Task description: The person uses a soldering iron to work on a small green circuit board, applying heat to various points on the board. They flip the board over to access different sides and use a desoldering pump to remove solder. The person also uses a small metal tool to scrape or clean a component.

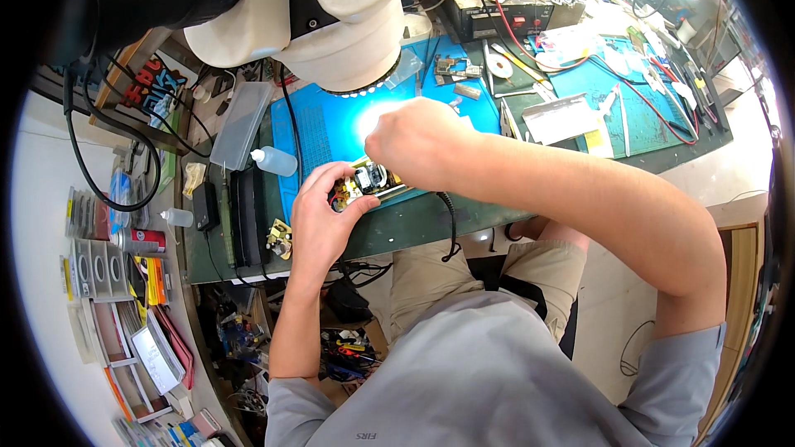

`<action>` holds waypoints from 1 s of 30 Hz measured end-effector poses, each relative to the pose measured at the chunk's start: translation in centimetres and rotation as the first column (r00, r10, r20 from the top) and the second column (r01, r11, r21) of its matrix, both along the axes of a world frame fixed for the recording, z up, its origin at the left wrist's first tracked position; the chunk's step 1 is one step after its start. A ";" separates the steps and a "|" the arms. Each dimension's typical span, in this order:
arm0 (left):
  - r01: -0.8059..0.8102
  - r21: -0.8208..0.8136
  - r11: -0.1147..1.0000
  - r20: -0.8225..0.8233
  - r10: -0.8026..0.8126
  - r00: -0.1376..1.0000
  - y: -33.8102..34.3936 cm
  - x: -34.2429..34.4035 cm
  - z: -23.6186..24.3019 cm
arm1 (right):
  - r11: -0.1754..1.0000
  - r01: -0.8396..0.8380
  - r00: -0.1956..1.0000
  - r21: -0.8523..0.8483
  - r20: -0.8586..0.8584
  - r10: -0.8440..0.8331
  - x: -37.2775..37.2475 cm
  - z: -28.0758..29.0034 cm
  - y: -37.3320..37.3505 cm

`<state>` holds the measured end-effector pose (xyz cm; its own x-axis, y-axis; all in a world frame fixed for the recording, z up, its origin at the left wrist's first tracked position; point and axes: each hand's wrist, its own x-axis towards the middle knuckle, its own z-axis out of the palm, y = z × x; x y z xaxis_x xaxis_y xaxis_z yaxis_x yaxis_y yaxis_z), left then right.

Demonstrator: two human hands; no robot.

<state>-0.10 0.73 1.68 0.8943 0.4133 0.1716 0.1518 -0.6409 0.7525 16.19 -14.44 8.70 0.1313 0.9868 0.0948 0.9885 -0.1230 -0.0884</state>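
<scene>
bright blue mat (321, 120), white-and-black microscope (348, 29) far left, dark green tabletop (489, 213), black-white-and-yellow circuit board (370, 179), pale blue bottle (277, 161), grey shirt (464, 381) near with small dark print, beige shorts (422, 277), mostly red can (145, 240) left

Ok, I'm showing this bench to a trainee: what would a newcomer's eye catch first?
Probably the white microscope at the top, left of centre, then the bright glare on the blue mat below it. Nearer the person, the left hand holds a small circuit assembly, with the right hand beside it, fingers hidden.
</scene>
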 end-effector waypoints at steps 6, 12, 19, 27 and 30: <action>-0.006 -0.003 1.000 -0.003 0.006 1.000 0.0 0.1 0.0 | 0.999 0.026 1.000 -0.041 0.004 -0.026 0.2 -0.1 0.0; 0.006 -0.013 1.000 -0.043 -0.006 0.999 0.0 0.1 0.1 | 0.999 0.019 1.000 0.030 -0.009 -0.019 0.7 -1.4 -0.4; -0.011 -0.038 0.999 0.024 0.012 1.000 -0.1 -0.2 -0.2 | 1.000 -0.017 0.998 -0.003 0.057 0.017 0.1 -0.3 -0.5; 0.036 -0.021 0.999 -0.015 -0.037 0.999 -0.2 -0.3 0.5 | 0.995 -0.096 0.970 0.014 0.224 0.090 -1.1 0.2 -0.3; 0.112 -0.096 0.989 0.003 -0.112 0.994 1.2 -0.8 0.0 | 0.997 -0.077 0.982 -0.025 0.173 0.080 -0.7 0.6 -0.3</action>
<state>-0.85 1.95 1.72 0.9361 0.3251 0.1340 0.0851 -0.5792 0.8107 15.49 -14.69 9.31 0.0367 0.9951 0.0918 0.9952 -0.0448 0.0873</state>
